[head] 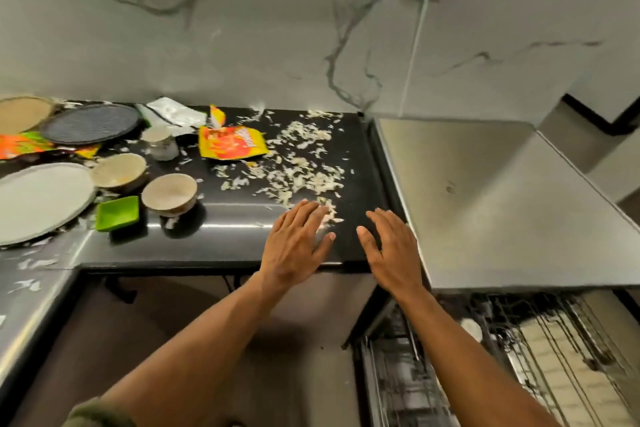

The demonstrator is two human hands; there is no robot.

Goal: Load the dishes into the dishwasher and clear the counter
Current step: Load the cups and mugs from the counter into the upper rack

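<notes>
My left hand (298,243) lies flat with straight fingers on the black counter (235,236), its fingertips touching pale food scraps (301,163) scattered there. My right hand (391,246) hovers open beside it near the counter's right edge, holding nothing. Dishes stand at the left: two beige bowls (119,172) (169,191), a white cup (161,142), a green square dish (117,213), a large white plate (38,201), a dark plate (90,123) and a tan plate (20,113). The dishwasher rack (519,357) is pulled out at lower right.
A yellow-orange snack wrapper (232,142), a silver wrapper (176,113) and an orange-green wrapper (20,146) lie among the dishes. A steel worktop (502,201) sits right of the counter, above the rack. A white cable (415,45) hangs from a wall socket.
</notes>
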